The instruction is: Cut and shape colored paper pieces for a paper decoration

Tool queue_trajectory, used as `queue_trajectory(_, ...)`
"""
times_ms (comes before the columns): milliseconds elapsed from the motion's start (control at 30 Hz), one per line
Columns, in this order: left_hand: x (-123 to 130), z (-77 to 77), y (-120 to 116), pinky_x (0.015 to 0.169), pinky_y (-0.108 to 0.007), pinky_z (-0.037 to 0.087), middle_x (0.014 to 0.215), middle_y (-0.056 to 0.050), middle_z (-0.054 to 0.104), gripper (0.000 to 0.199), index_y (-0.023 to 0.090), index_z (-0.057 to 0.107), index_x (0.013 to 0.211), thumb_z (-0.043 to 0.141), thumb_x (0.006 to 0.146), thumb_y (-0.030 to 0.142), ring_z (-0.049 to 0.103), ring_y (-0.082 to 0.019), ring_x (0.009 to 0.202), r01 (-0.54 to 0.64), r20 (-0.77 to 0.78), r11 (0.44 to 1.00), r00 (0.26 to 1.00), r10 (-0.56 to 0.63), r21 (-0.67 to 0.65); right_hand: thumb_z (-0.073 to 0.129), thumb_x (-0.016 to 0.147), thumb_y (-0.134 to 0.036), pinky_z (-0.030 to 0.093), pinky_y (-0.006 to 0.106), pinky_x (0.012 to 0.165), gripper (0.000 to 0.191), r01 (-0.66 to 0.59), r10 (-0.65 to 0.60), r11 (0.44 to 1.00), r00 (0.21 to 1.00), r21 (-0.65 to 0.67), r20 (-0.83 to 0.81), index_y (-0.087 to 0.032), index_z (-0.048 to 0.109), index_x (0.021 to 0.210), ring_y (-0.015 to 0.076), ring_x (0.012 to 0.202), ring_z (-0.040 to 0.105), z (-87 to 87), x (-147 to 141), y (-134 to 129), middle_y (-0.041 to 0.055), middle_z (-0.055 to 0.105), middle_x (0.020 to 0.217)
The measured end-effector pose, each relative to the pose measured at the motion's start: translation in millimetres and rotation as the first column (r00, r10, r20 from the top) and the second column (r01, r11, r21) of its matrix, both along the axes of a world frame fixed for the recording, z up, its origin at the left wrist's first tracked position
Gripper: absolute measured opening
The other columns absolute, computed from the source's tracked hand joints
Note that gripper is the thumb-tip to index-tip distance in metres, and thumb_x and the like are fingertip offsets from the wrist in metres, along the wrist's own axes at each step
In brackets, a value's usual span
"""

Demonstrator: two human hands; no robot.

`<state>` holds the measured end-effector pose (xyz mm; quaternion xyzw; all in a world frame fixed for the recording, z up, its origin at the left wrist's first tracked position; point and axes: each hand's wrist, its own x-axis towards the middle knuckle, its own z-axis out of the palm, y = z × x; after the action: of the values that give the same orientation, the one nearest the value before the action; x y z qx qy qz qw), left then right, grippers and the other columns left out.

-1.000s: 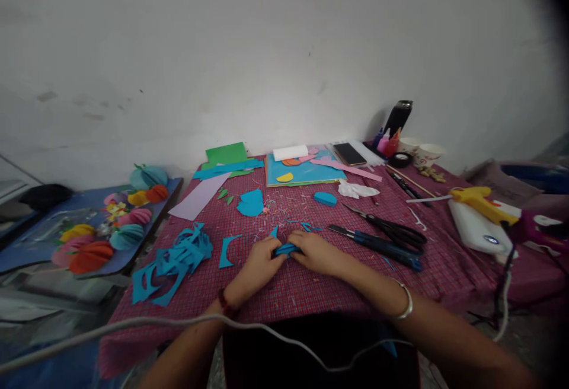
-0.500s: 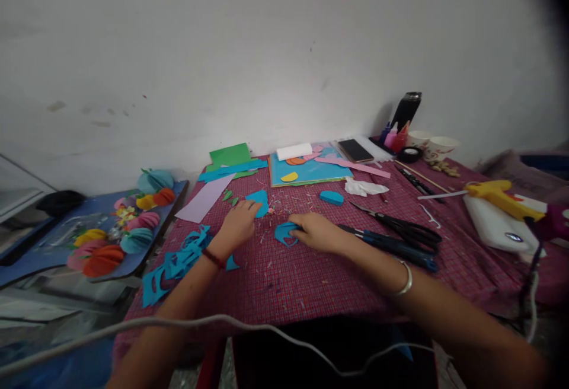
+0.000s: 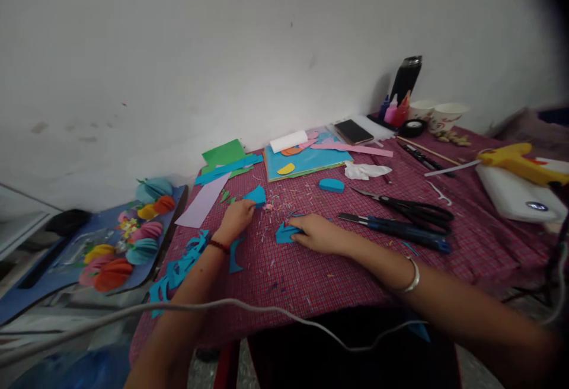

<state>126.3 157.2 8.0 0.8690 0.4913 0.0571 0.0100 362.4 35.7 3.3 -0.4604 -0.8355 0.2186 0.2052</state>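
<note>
Left hand [image 3: 237,218] reaching onto blue paper piece [image 3: 256,196], its grip impossible to tell, right hand [image 3: 316,233] pinching blue paper [image 3: 287,233] nearer.

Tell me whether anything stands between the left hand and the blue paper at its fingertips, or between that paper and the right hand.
Nothing visible separates the left hand from the blue paper. Between that paper and the right hand lie a pink scrap, tiny bits and another blue piece.
</note>
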Motion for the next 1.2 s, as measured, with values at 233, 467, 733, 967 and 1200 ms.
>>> queue_trajectory(233,4,12.8,24,0.095,-0.033,0.042,0.118,-0.013,0.064,0.038,0.012,0.061,0.116,0.033,0.09,0.017,0.059,-0.022,0.109,-0.059,0.027,0.981,0.998,0.055,0.186,0.053,0.083,-0.018,0.037,0.025,0.068,0.01,0.012,-0.013,1.0,0.999,-0.017,-0.04,-0.017,0.061,0.09,0.0174,0.077,0.061,-3.8,0,1,0.0046,0.068,0.085)
queue_trajectory(467,16,-1.6,32,0.086,-0.03,0.047,0.111,-0.014,0.067,0.046,0.012,0.06,0.114,0.062,0.07,0.024,0.063,-0.026,0.098,0.091,-0.128,0.995,0.987,-0.097,-0.051,0.053,0.084,-0.019,0.036,0.025,0.067,0.01,-0.002,0.001,1.0,0.999,-0.023,-0.038,-0.017,0.061,0.089,0.0173,0.076,0.06,-3.5,2,2,0.0049,0.067,0.084)
queue_trajectory(733,14,3.7,40,0.097,-0.031,0.04,0.122,-0.012,0.062,0.057,0.017,0.056,0.121,0.055,0.066,0.006,0.056,-0.025,0.113,0.097,-0.19,0.991,0.975,-0.113,-0.088,0.052,0.083,-0.017,0.037,0.024,0.068,0.008,-0.029,0.029,0.999,1.0,-0.018,-0.01,-0.017,0.06,0.087,0.0171,0.077,0.06,1.2,1,-2,0.0049,0.066,0.085)
queue_trajectory(967,17,0.5,45,0.089,-0.03,0.044,0.108,-0.007,0.069,0.034,0.02,0.066,0.107,0.049,0.078,0.017,0.062,-0.022,0.099,-0.033,-0.075,0.999,0.997,0.033,-0.008,0.053,0.083,-0.017,0.037,0.025,0.067,0.008,-0.019,0.019,1.0,1.0,-0.002,0.006,-0.016,0.06,0.086,0.0177,0.076,0.06,4.4,5,-2,0.0058,0.066,0.083)
queue_trajectory(1200,23,9.6,48,0.073,-0.03,0.047,0.086,-0.009,0.07,0.027,0.012,0.069,0.09,0.049,0.082,0.028,0.062,-0.02,0.079,-0.185,0.175,0.982,0.968,0.178,0.024,0.053,0.085,-0.017,0.038,0.028,0.07,0.007,0.028,-0.028,0.999,0.999,0.017,-0.031,-0.017,0.06,0.085,0.0186,0.079,0.058,5.0,8,-1,0.0058,0.064,0.085)
